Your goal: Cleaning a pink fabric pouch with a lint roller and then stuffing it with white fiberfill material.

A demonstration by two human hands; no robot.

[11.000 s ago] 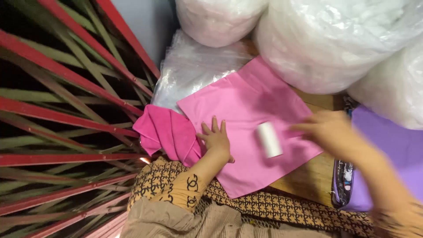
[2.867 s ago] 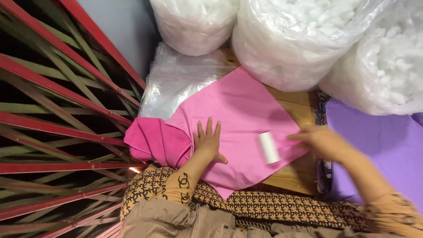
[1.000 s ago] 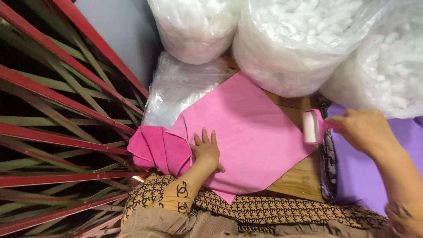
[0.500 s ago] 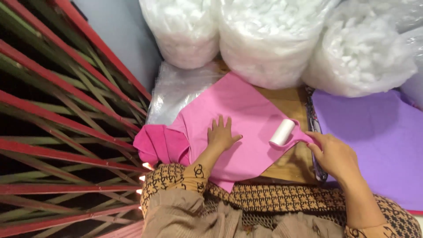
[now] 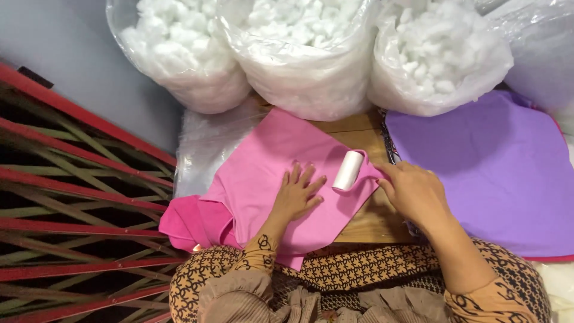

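Head view, the only one. Pink cloth (image 5: 281,161) lies spread flat on the wooden bench (image 5: 373,218), one corner pointing up toward the bags, its lower edge hanging over the near side onto the patterned garment (image 5: 359,272) of the person.

Left hand (image 5: 297,194): palm down on the middle of the cloth, fingers (image 5: 308,175) splayed wide and straight, gripping nothing, only pressing the fabric flat.

Right hand (image 5: 412,191): fingers curled closed round the pink handle of a lint roller (image 5: 348,170). The handle is mostly hidden by the hand. The white roll rests on the cloth near its right edge, just beside the left fingertips, tilted slightly off upright.

Step in hand, as judged: rolling the cloth surface clean while the other hand pins it. The roll sits at the right part of the cloth; how much has been covered cannot be told from this frame.

Next move would call for: steady downward pressure on the roll, a stroke kept clear of the spread fingertips, and the pinning hand held firm so the fabric does not bunch or drag.

Surroundings: a darker pink folded cloth (image 5: 188,221) lies at the left, tucked partly under the spread one. A clear plastic sheet (image 5: 200,143) lies beneath the cloth's upper left. Three clear bags of white stuffing (image 5: 299,54) stand along the far edge of the bench. A purple cloth (image 5: 496,173) is spread to the right, well clear of the roller. Red and green slats (image 5: 78,197) fill the left.
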